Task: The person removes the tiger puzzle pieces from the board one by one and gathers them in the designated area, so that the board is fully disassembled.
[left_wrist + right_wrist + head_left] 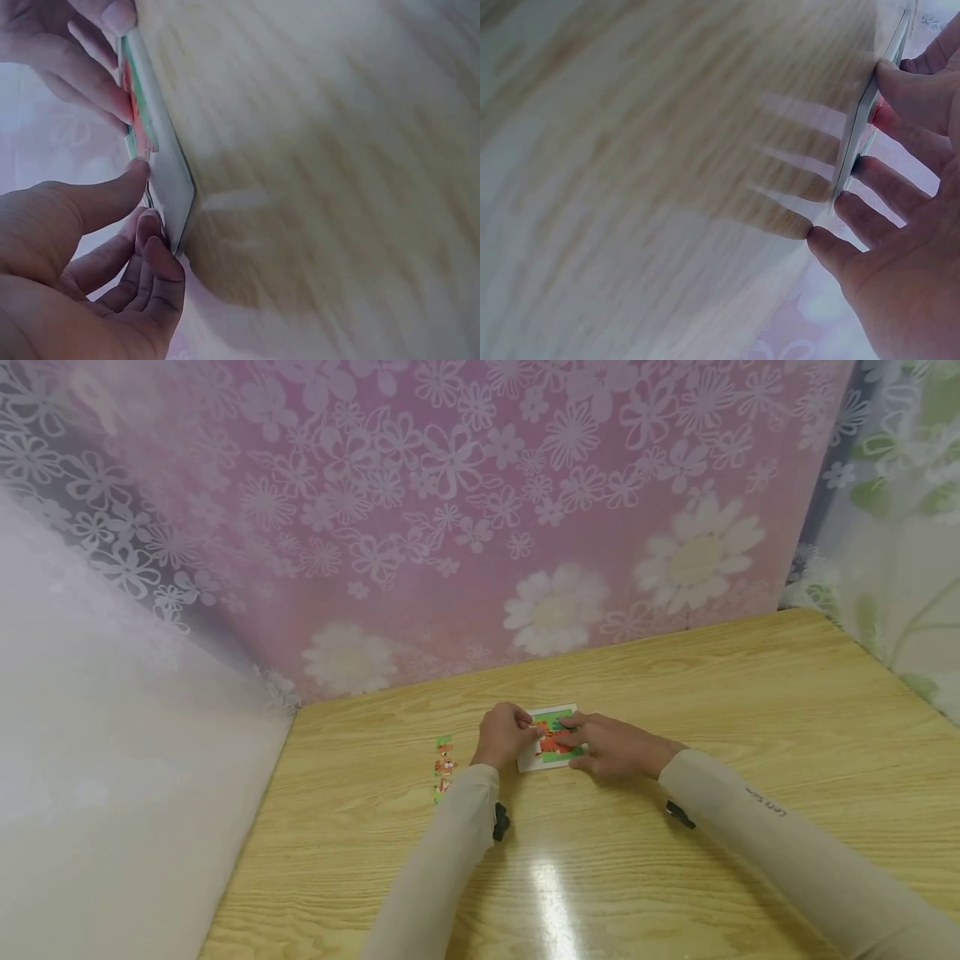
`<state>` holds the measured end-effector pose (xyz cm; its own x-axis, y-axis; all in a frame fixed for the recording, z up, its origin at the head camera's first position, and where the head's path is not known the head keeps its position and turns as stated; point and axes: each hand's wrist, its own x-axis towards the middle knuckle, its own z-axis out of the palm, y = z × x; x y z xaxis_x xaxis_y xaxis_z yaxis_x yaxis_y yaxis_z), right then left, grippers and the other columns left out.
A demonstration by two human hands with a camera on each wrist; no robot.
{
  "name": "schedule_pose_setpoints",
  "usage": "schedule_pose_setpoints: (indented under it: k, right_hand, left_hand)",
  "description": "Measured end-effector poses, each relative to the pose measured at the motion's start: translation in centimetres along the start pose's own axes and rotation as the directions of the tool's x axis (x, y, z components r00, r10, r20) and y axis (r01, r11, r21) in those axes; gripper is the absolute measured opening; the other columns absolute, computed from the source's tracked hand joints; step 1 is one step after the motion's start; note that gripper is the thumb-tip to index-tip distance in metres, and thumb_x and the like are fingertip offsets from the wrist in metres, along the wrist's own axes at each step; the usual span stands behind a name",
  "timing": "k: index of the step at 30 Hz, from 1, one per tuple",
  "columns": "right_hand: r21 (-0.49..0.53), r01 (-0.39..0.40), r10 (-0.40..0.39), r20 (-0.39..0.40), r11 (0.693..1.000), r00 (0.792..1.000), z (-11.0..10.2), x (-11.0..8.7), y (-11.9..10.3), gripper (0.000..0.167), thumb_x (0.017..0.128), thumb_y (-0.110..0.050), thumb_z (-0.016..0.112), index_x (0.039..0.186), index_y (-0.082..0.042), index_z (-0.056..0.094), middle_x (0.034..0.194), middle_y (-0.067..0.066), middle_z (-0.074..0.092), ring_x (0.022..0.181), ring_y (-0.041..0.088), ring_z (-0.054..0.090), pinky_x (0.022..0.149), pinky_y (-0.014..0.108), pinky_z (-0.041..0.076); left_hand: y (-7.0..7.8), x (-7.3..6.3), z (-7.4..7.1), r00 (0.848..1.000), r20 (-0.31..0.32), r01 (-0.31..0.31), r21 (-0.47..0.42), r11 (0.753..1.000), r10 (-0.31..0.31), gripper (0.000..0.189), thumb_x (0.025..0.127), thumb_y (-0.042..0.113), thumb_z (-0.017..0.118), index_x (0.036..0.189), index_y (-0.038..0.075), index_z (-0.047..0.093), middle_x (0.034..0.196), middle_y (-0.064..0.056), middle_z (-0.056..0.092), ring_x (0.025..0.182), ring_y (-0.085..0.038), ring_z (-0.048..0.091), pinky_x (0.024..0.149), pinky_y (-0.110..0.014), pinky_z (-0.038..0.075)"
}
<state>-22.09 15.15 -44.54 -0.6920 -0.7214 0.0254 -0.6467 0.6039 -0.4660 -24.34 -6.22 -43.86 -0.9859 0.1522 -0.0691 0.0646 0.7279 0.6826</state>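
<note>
A flat puzzle board point(530, 763) with a pale border lies on the table, holding a green and orange-red picture. My left hand point(504, 737) is at the board's left side, its thumb and fingertips pinching what looks like a thin puzzle piece; the fingers mostly hide it. From the right, my right hand point(611, 747) reaches over the board with its fingers spread and fairly straight. In the right wrist view, the thumb touches the board's near edge, the index fingertip point(883, 114) rests on a red part, and the little finger touches the table.
Left of the board, a column of loose puzzle pieces point(445, 767) with an orange striped animal lies on the wood-grain table point(360, 877). A pink flowered backdrop point(450, 568) rises behind the table, with a white wall point(112, 735) at its left.
</note>
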Motion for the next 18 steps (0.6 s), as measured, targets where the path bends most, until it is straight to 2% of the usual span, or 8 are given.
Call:
schedule_pose_setpoints:
  k: [7, 18]
  right_hand:
    - [-0.010, -0.015, 0.015, 0.005, 1.000, 1.000, -0.07, -0.05, -0.11, 0.046, 0.097, -0.017, 0.070, 0.139, -0.001, 0.060, 0.149, 0.028, 0.045, 0.142, 0.047, 0.037, 0.109, 0.062, 0.035]
    - [-0.012, -0.012, 0.012, 0.004, 1.000, 1.000, -0.18, -0.03, -0.23, 0.046, 0.098, -0.017, 0.070, 0.140, -0.002, 0.060, 0.150, 0.029, 0.044, 0.141, 0.048, 0.037, 0.108, 0.061, 0.037]
  left_hand:
    - [0.05, 0.24, 0.11, 1.000, -0.009, 0.017, 0.014, 1.000, -0.017, 0.024, 0.089, 0.021, 0.081, 0.104, 0.002, 0.075, 0.091, -0.004, 0.070, 0.077, -0.015, 0.066, 0.069, -0.030, 0.057]
    - [0.10, 0.32, 0.00, 0.999, -0.027, 0.020, 0.030, 0.999, -0.019, 0.021, 0.089, 0.021, 0.081, 0.101, 0.004, 0.077, 0.087, -0.002, 0.071, 0.073, -0.013, 0.066, 0.068, -0.029, 0.057]
